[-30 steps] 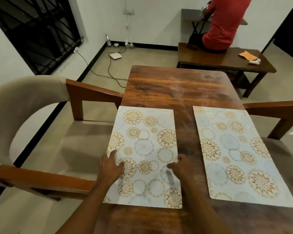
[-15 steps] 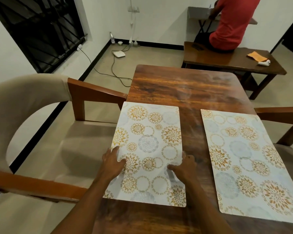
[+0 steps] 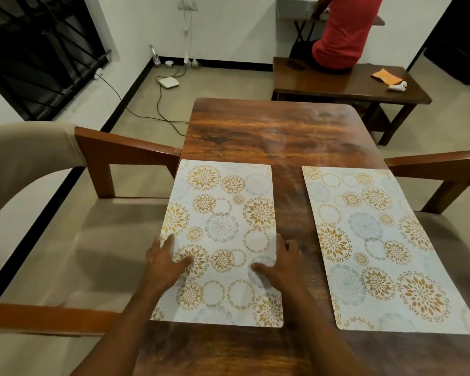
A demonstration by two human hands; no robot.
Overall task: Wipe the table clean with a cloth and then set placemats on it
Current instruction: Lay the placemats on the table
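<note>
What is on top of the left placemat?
Only the left hand and right hand, flat on the side edges of the left placemat. The pattern and table beneath them cannot be seen.

- Home dining room: a glossy brown wooden table carries two white placemats with gold flower circles along its left and right edges.
- Beige cushioned wooden armchairs flank it.
- A small white box trails cables across the beige floor near a black-barred window.
</note>
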